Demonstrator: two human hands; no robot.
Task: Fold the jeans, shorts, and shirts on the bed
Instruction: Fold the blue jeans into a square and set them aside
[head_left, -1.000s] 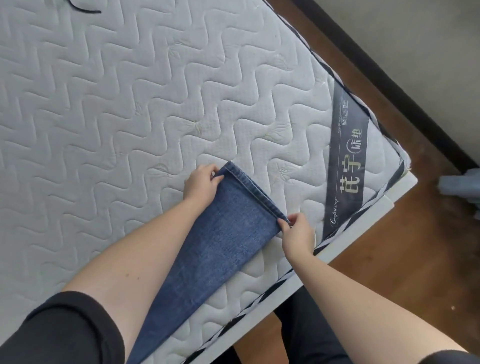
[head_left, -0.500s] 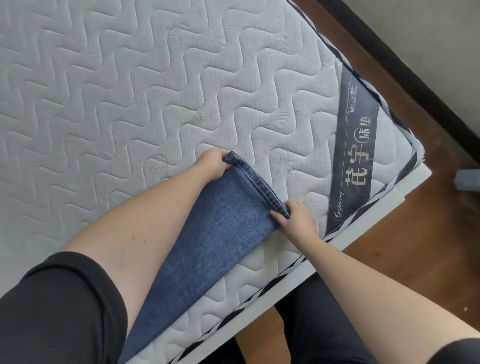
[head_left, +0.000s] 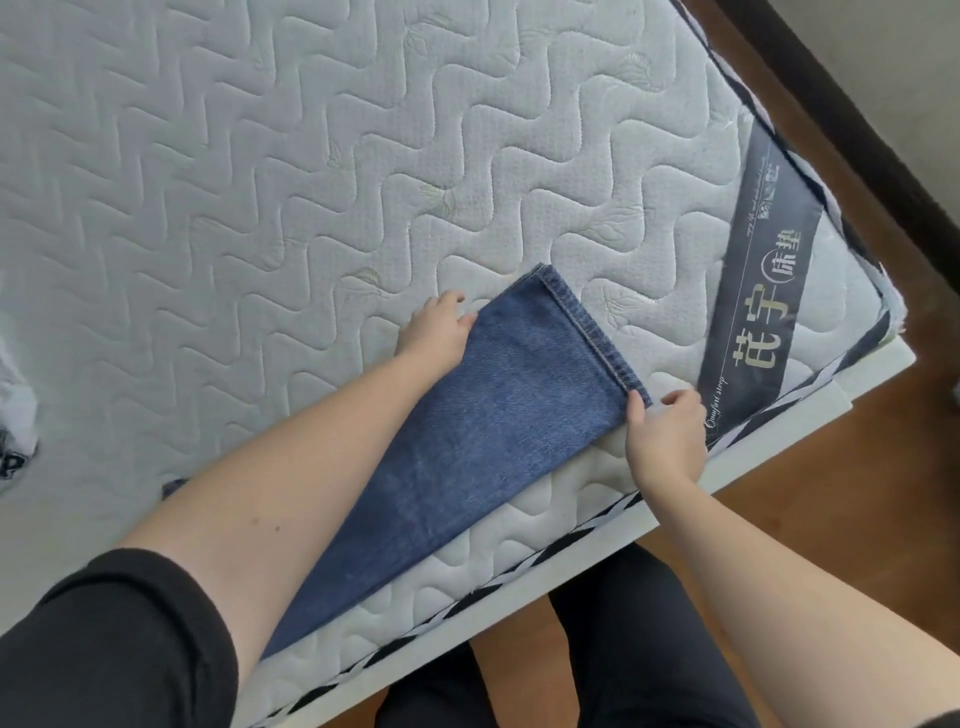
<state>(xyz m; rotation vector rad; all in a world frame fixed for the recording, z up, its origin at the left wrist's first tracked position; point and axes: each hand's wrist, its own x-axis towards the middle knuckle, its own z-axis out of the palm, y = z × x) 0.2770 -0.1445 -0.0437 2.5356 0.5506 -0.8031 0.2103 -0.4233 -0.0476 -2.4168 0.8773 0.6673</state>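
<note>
Blue jeans (head_left: 483, 431) lie with the legs stacked flat on the white quilted mattress (head_left: 260, 182), hem toward the far right corner. My left hand (head_left: 436, 327) rests at the leg's left edge a little below the hem, fingers on the fabric edge. At the hem's near corner my right hand (head_left: 665, 431) pinches the denim with thumb and fingers. The waist end of the jeans is hidden under my left arm.
A white garment with dark print (head_left: 15, 426) lies at the mattress's left edge. A dark label band (head_left: 753, 312) crosses the mattress corner. The bed's near edge (head_left: 519, 577) runs diagonally, with wooden floor (head_left: 831, 519) and a dark baseboard (head_left: 857, 130) beyond.
The hem now lies flat on the mattress. My left hand has let go of the hem's far corner and slid down the leg's left edge; the right hand stays at the near corner.
</note>
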